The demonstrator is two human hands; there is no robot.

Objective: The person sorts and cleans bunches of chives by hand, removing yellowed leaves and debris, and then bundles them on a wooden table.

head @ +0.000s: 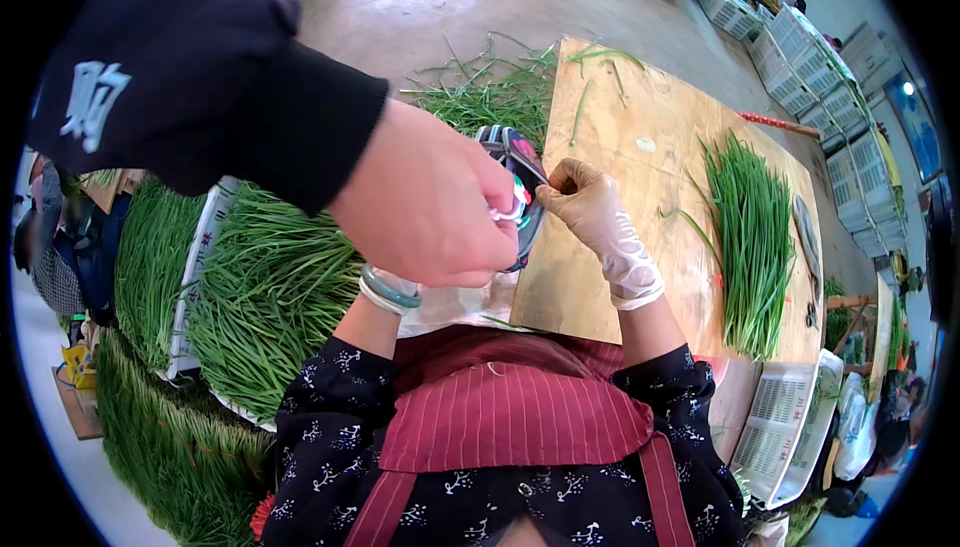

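My right hand, in a thin pale glove, pinches the right edge of a dark patterned zip pouch. The pouch gapes, with small colourful contents showing. Another person's bare hand, in a black sleeve, reaches across from the upper left with its fingers at the pouch opening. That hand covers most of my left hand; only its glove cuff and wrist show, below a green bangle. Whether my left hand grips the pouch is hidden. Beside my right hand lies a wooden board bearing a bundle of long green chives.
Chives fill a white crate and heap at my left. Loose leaves lie beyond the pouch. Small scissors rest at the board's right edge. White plastic crates line the right wall; another stands nearer.
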